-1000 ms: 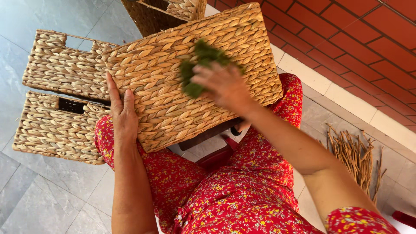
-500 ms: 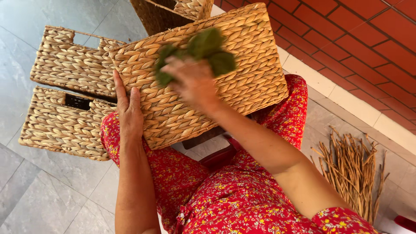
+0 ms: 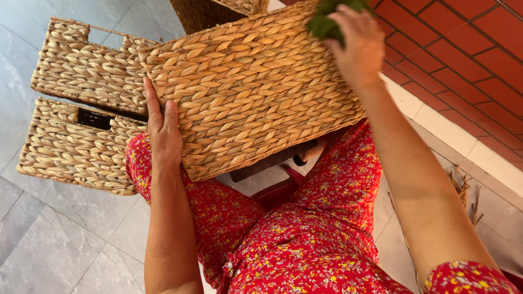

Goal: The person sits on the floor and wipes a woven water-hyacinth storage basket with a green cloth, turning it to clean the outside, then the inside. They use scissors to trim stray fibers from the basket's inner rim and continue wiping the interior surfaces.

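Cloth (image 3: 327, 19) in my right hand (image 3: 357, 46) has swept from basket (image 3: 245, 92) centre to one o'clock. Left hand (image 3: 163, 136), flat, steadies the nine o'clock edge; wiping nears that corner.

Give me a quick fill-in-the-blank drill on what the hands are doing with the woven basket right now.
1. The left hand lies flat against the woven basket, which rests on the person's ____.
2. The right hand grips a ____ cloth at the basket's far edge.
3. The floor on the right is laid with ____ tiles.

Missing words: lap; green; red
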The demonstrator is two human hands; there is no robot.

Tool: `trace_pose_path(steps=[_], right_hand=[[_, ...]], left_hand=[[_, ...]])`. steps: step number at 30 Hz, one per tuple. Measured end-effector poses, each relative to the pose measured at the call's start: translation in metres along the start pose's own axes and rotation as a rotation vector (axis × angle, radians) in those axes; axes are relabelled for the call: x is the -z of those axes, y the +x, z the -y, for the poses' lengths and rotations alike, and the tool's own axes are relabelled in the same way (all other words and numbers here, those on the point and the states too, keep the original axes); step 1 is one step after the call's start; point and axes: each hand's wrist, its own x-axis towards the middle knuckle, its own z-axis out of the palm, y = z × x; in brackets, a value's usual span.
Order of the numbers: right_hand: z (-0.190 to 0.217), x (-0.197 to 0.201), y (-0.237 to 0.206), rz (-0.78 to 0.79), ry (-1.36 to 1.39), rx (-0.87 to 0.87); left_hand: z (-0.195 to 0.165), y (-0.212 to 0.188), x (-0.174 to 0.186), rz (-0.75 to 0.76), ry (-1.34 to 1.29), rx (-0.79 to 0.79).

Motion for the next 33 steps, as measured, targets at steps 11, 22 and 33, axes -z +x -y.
trace_pose_path(steps=[11,22,33], right_hand=[[0.180,0.006,-0.098,0.101,0.289,0.023],[0.191,0.032,-0.136,0.271,0.389,0.428],[0.026,0.070,-0.142,0.011,0.398,-0.238]], left_hand=[[0.001,-0.001,0.004,-0.001,-0.042,0.015],[0.007,-0.002,0.009,-0.007,0.011,-0.027],[0.031,0.004,0.011,-0.020,-0.157,-0.018]])
